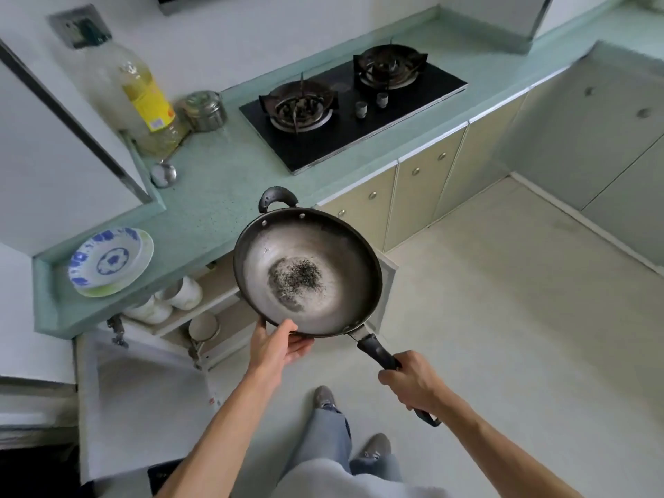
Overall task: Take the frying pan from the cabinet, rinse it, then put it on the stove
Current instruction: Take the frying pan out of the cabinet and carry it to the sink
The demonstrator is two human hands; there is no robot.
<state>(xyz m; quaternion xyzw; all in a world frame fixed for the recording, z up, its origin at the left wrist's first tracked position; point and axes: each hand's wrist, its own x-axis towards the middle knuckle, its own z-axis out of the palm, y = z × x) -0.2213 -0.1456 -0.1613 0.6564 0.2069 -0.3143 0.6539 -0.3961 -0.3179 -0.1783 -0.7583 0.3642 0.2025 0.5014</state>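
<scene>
The inside of the open cabinet (201, 303) at lower left is partly hidden behind the frying pan (307, 278), so only a few pale bowls show on its shelves. The pan is held in the air at the frame's centre, a dark burnt patch in its middle. The right hand (413, 381) is closed around its long black handle; the left hand (278, 345) cups the near rim from below, thumb on the edge. The stove (352, 106) sits on the desk (215, 195) at upper centre, well apart from the pan.
</scene>
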